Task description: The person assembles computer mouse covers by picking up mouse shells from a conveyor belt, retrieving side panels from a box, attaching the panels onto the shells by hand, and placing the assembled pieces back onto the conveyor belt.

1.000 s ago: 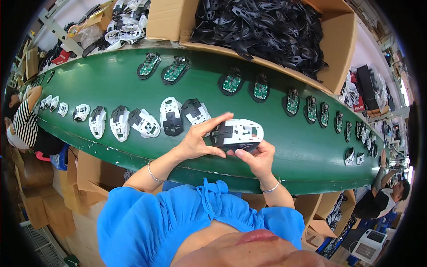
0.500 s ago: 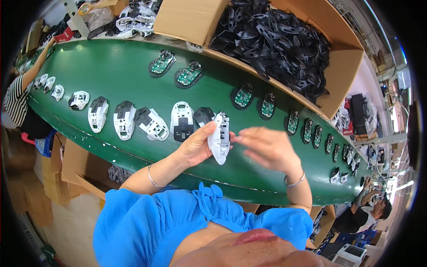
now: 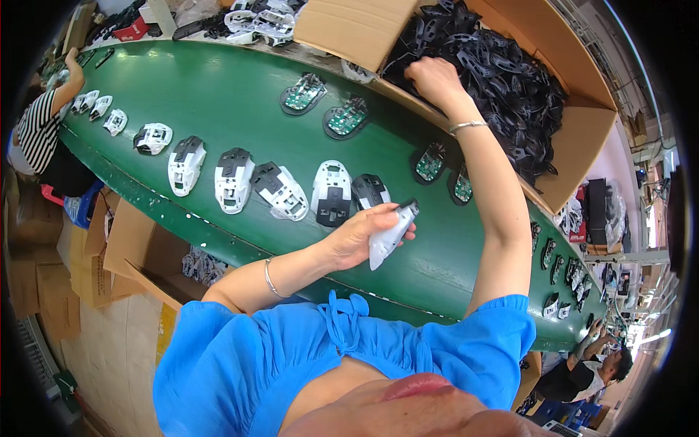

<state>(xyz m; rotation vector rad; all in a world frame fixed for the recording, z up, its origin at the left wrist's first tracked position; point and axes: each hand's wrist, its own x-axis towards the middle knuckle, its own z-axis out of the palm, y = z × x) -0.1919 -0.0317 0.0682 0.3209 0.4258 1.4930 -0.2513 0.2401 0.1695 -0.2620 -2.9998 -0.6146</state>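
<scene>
No lettering, number or sign can be read here.

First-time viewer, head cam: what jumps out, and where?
An open cardboard box heaped with black plastic parts, upper right, the right hand at the heap's left edge. Next, the green table across the middle, bearing a row of black-and-white shells left of centre. Near centre, the left hand holds a white piece.

Single head-worn fisheye view, looking down from above, hands (image 3: 355, 240) near, green table (image 3: 211, 84) curving across
</scene>
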